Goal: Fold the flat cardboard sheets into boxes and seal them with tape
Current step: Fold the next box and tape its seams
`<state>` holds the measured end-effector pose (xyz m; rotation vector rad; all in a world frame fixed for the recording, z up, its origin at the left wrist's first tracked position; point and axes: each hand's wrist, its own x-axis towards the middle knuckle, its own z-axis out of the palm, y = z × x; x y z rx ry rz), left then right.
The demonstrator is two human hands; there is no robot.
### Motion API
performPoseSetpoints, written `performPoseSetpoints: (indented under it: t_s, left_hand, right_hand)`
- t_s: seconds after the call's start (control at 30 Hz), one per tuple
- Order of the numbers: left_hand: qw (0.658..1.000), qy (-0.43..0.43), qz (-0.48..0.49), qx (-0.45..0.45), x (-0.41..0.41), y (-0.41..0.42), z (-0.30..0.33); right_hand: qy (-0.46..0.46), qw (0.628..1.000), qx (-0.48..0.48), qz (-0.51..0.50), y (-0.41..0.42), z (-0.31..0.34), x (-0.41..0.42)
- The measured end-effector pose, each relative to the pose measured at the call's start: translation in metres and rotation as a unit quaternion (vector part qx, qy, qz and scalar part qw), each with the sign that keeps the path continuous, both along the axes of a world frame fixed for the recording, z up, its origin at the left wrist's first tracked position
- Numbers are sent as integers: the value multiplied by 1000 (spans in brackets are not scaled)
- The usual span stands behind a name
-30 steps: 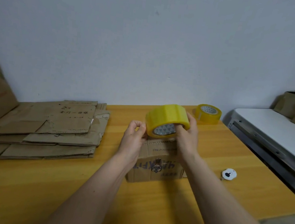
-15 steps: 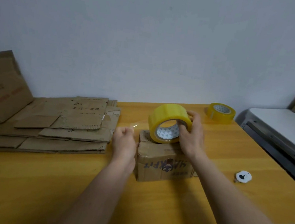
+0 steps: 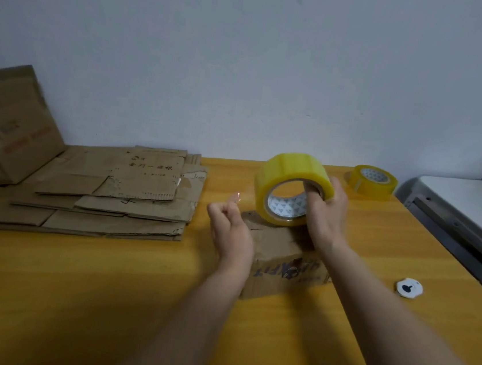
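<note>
A small folded cardboard box [image 3: 282,259] stands on the yellow wooden table [image 3: 101,292] in front of me. My right hand [image 3: 325,213] grips a yellow tape roll [image 3: 289,184] just above the box's top, with fingers through the core. My left hand [image 3: 228,226] is to the left of the roll and pinches the free end of a clear tape strip [image 3: 247,196] drawn out from it. A stack of flat cardboard sheets [image 3: 106,194] lies at the left.
A second yellow tape roll [image 3: 373,181] sits at the table's back right. A small white round object [image 3: 409,288] lies right of the box. A brown cardboard box [image 3: 5,128] leans at the far left. A white-topped unit [image 3: 468,208] stands beside the table's right edge.
My left hand has moved left, away from the roll, drawing out a strip of tape. The roll has come down close to the box top.
</note>
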<state>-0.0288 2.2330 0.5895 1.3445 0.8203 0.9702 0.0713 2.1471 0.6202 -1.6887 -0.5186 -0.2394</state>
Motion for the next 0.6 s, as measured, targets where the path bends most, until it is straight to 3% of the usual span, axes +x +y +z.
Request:
performPoseSetpoints:
  t_s: [0.07,0.2,0.27,0.37,0.47,0.6]
  left_hand:
    - [999,12,-18,39,5,-2,-1]
    - [998,68,-10,9,11,-12,-14]
    - [999,41,-7,13,16,-15,-12]
    - [998,12,-40,55,27,-12,-3]
    - [989,46,-80,117,35,-8,-3]
    - [979,80,-61,177,41,-10,-10]
  right_hand:
    - [-10,1000,-8,-24,-7,0,1]
    - [-4,996,-75,-43,-14,-3,0]
    - [5,998,-42,-47,-13,-1,0]
    - [19,999,-4,-39,-16,6,8]
    - [31,999,-24,-23,-26,9,19]
    - [66,996,-42,-42,-41,-1,29]
